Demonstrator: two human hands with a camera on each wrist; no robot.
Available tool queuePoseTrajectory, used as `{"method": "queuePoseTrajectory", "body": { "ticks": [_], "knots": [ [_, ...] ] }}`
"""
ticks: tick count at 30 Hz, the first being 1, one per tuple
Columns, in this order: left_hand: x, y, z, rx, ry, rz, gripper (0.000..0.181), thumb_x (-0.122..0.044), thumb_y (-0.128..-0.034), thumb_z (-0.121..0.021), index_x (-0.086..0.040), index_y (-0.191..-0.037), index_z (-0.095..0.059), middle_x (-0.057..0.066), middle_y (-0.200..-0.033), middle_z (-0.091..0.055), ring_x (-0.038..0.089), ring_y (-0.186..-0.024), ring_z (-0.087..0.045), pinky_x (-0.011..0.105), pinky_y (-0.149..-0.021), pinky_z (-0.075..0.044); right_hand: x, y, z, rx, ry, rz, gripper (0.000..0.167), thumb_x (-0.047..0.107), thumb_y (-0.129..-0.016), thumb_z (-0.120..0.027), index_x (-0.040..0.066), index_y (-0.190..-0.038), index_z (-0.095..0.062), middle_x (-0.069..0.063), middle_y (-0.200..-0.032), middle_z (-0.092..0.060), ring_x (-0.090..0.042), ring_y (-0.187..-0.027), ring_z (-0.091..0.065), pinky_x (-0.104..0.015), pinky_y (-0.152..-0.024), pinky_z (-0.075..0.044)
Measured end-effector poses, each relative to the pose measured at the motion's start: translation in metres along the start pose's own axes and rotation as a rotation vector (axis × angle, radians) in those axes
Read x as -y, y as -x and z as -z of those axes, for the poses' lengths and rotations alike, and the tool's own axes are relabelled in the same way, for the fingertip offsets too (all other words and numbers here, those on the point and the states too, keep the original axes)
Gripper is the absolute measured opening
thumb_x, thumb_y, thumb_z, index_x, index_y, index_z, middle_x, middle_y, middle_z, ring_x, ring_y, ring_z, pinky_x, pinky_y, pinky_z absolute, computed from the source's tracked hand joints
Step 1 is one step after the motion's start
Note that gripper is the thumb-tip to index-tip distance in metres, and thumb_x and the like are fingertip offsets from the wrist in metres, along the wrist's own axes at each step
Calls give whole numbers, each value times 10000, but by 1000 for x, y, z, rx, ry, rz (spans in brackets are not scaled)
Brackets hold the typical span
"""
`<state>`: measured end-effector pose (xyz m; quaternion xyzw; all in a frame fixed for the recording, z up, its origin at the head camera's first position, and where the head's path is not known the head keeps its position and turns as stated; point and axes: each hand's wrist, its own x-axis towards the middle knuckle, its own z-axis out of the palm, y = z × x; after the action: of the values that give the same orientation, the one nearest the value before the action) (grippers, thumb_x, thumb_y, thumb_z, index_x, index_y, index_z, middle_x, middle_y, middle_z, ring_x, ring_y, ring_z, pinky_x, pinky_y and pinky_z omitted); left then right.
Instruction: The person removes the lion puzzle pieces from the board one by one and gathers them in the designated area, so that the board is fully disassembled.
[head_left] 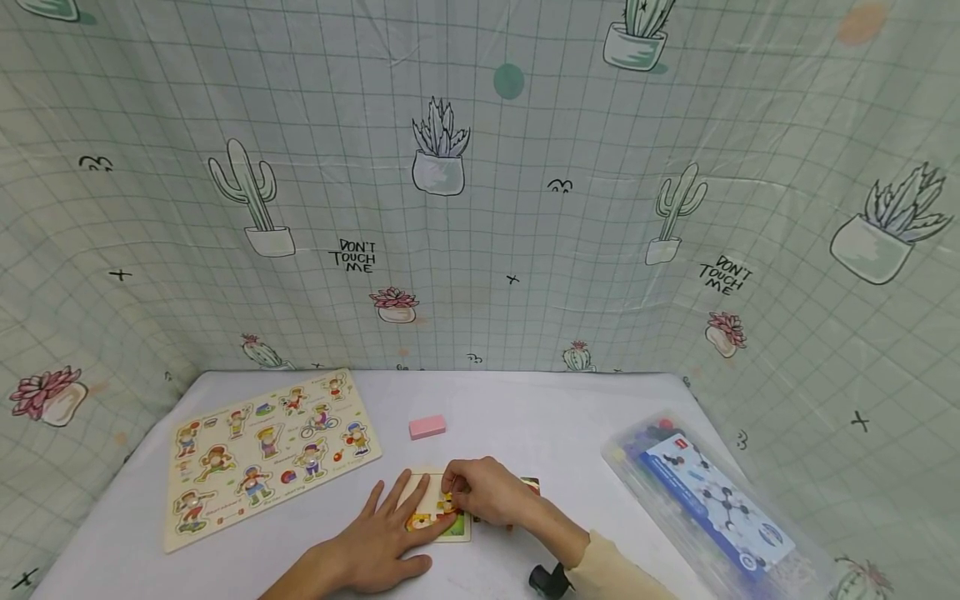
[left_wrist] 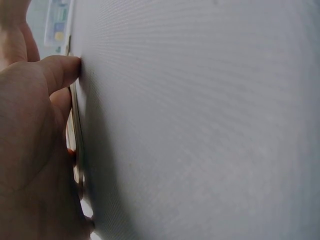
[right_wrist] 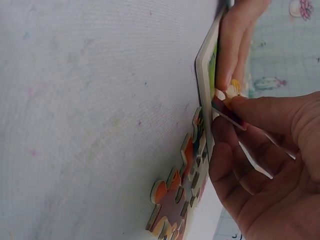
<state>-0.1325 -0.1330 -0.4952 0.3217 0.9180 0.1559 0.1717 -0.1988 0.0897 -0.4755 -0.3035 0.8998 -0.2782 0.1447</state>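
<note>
The white surface (head_left: 495,417) carries everything; if its cloth covering slipped under a hard press, I think the small things on it would shift together. The big figure board (head_left: 281,467) lies off to my left, and the clear case (head_left: 720,500) off to my right — both well apart from my work, so I see little risk there.

My left hand (head_left: 378,546) lies spread, fingers straight, across the small puzzle board (head_left: 433,496). Too light a press and the board could skid; too much sideways push and my fingertips might drag the laid pieces out of line. My right hand (head_left: 487,492) is close against it, and I could bump my own fingers or hide the gap I need to see.

Just beside the board, on the surface, lie loose puzzle pieces (right_wrist: 172,205); a dropped wrist could scatter them. Near my right sleeve is a black object (head_left: 549,581), too covered to name, which my forearm might nudge. The pink block (head_left: 427,427) sits clear beyond the board.

Smallest is the pinched piece (right_wrist: 236,118), held tilted between my right thumb and fingers over the board — it could twist, catch on a neighbour's edge or slip.
</note>
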Motion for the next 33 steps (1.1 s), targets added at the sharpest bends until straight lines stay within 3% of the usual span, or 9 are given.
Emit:
{"method": "queuePoseTrajectory", "body": {
  "ticks": [10, 19, 33],
  "knots": [
    [10, -4, -8, -27, 24, -30, 548, -605, -1008, -416, -510, -1538, -312, 145, -1690, -71, 417, -1533, 82, 726, -1130, -3, -1, 1, 0, -20, 2, 18, 139, 71, -908, -707, 198, -948, -666, 148, -797, -608, 7, -704, -540, -174, -668, -467],
    [5, -1, -2, 8, 45, -14, 558, -576, -1014, -439, -482, -1550, -311, 171, -1686, -59, 436, -1527, 92, 718, -1135, 17, -4, 10, 18, -55, -50, 3, 120, 81, -924, -704, 189, -965, -672, 133, -824, -633, 0, -691, -568, -196, -649, -489],
    [2, 0, -2, -9, 10, -6, 564, -562, -1015, -448, -460, -1555, -323, 152, -1690, -63, 422, -1536, 63, 704, -1150, -13, -45, 45, 49, -37, -86, -50, 162, -4, -859, -698, 136, -940, -679, 83, -771, -665, -67, -655, -611, -246, -609, -482]
  ]
}}
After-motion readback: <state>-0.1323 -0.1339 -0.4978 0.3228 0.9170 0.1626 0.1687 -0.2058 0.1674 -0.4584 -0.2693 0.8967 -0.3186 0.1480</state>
